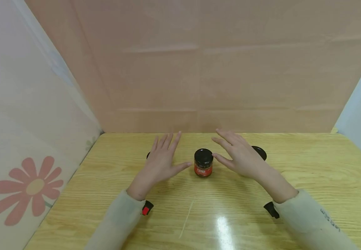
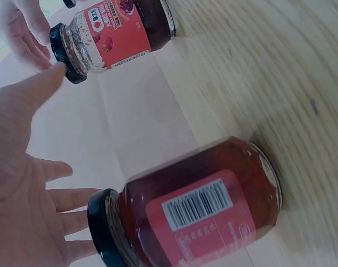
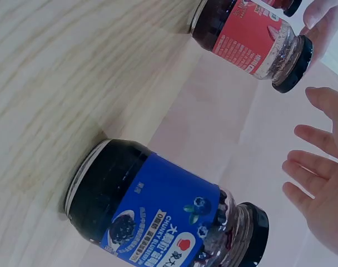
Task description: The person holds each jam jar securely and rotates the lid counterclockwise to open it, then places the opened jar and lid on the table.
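In the head view a jam jar with a red label and black lid [image 1: 203, 165] stands upright on the table between the two hands. My left hand [image 1: 161, 161] is left of it, fingers spread and holding nothing. Mostly hidden behind that hand is another jam jar, whose pinkish-red label with a barcode [image 2: 197, 214] shows in the left wrist view. My right hand [image 1: 242, 156] hovers on the other side, fingers spread, its thumb tip near the middle lid; contact cannot be told. Partly behind it stands a blueberry jam jar [image 3: 163, 208] with a blue label; its black lid [image 1: 259, 152] shows past the wrist.
The wooden table [image 1: 230, 194] carries the jars. A plain brownish-pink sheet [image 1: 199, 80] rises at its back edge, and a pale flower-patterned sheet [image 1: 18, 121] borders the left. Black straps [image 1: 271, 210] sit at both wrists.
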`<state>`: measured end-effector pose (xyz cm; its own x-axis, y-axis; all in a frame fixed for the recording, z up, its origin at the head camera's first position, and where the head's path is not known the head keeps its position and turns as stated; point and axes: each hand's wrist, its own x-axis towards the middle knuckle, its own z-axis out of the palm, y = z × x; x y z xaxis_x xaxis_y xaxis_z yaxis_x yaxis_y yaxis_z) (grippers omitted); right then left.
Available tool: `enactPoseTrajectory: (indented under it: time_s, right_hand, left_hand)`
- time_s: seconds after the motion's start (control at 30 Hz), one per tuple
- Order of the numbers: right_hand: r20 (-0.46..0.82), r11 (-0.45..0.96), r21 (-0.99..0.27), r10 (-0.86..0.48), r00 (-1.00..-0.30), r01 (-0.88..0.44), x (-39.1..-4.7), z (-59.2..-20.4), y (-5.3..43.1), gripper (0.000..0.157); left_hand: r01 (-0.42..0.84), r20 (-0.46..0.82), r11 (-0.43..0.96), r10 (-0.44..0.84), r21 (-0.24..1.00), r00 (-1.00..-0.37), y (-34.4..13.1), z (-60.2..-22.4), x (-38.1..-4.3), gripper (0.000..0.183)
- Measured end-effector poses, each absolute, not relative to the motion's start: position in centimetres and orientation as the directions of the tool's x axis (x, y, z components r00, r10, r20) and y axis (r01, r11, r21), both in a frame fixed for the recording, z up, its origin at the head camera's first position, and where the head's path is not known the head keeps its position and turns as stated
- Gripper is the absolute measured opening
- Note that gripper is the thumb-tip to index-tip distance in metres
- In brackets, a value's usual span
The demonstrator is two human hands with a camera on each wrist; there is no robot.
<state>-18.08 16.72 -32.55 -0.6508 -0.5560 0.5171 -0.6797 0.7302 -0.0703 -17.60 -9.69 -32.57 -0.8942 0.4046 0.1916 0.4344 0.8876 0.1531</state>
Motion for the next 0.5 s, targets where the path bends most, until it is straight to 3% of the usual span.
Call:
enactPoseTrajectory:
  time_s: [0.13,0.5]
  right_hand:
    - [0.562,0.702,-0.053,-0.567,-0.603,-0.710,-18.0,-32.7,16.6,0.047]
    - [0.582,0.679,-0.048,-0.576,-0.573,-0.732,-17.7,-32.7,16.3,0.044]
  left_hand:
    - [0.438,0.205,0.886,0.405,0.152,-0.891,-10.2,-32.7,-17.3,0.091]
    - [0.443,0.306,0.889,0.394,0.112,-0.867,-12.3,-33.3,-16.6,0.083]
